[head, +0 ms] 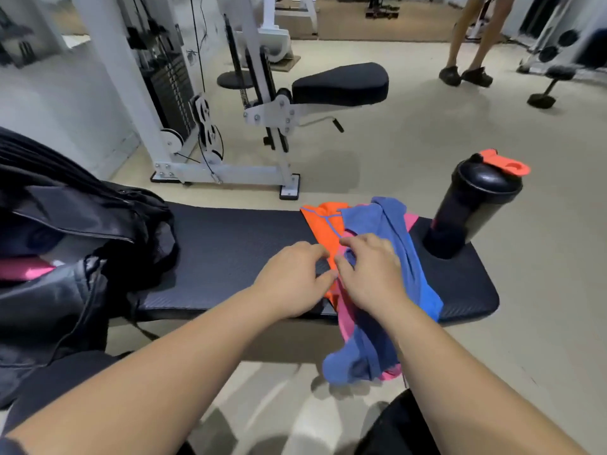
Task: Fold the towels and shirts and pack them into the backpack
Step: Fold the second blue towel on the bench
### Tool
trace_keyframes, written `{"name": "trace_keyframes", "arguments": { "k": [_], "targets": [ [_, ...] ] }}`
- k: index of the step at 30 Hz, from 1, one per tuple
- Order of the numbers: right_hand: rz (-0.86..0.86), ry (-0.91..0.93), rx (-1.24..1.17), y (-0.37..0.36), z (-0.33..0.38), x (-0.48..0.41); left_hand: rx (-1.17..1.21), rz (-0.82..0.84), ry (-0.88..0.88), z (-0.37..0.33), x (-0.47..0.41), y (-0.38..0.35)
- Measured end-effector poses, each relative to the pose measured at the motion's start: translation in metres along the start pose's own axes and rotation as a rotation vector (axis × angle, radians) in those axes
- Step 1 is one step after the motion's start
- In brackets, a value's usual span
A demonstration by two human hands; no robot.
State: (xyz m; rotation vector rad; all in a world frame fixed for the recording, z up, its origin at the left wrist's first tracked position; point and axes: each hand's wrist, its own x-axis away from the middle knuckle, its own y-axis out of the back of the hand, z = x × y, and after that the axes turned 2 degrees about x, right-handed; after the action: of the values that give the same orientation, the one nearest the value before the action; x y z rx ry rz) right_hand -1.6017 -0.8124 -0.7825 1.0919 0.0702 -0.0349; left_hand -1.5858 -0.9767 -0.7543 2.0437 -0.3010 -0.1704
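Note:
A pile of cloth lies on the right half of a black padded bench (230, 244). An orange cloth (323, 224) sits at the bottom left of the pile, a pink cloth (345, 318) shows under a blue cloth (404, 257) that drapes over the bench's near edge. My left hand (292, 280) pinches the edge of the orange cloth with curled fingers. Beside it, my right hand (371, 274) pinches the blue cloth at its left edge. An open black backpack (82, 244) stands at the bench's left end with something pink (26, 269) inside it.
A black shaker bottle (473, 208) with an orange flip lid stands on the bench's right end. Beyond the bench are a white cable machine (184, 126) and a padded seat (340, 83). A person's legs (473, 37) stand at the far right.

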Motion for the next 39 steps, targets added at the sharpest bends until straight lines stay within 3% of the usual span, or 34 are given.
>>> {"name": "trace_keyframes", "arguments": {
  "k": [3,7,10,13,20,29,33,36,39],
  "targets": [
    [-0.071,-0.065,0.135,0.000,-0.034,0.017,0.002,0.007,0.062,-0.018,-0.023,-0.029],
    [-0.081,-0.095,0.133,0.010,-0.047,0.014,0.023,0.013,0.093,-0.028,-0.040,-0.059],
    [0.037,-0.138,0.181,0.015,-0.051,0.012,0.107,0.011,0.164,-0.030,-0.044,-0.079],
    [0.179,-0.156,0.198,0.015,-0.054,0.010,0.193,-0.102,0.260,-0.030,-0.043,-0.089],
    [0.211,-0.169,0.162,0.017,-0.051,0.003,0.246,-0.183,0.366,-0.028,-0.054,-0.090],
    [0.126,-0.137,0.158,0.016,-0.056,0.004,0.381,-0.344,0.251,-0.035,-0.053,-0.079],
    [-0.047,-0.085,0.052,0.021,-0.056,0.004,0.714,-0.364,0.193,-0.053,-0.043,-0.058],
    [-0.047,0.010,-0.102,0.029,-0.053,0.005,0.921,-0.346,0.166,-0.061,-0.033,-0.036],
    [-0.064,0.108,-0.216,0.037,-0.053,0.009,0.956,-0.388,0.136,-0.055,-0.026,-0.011]
  ]
}}
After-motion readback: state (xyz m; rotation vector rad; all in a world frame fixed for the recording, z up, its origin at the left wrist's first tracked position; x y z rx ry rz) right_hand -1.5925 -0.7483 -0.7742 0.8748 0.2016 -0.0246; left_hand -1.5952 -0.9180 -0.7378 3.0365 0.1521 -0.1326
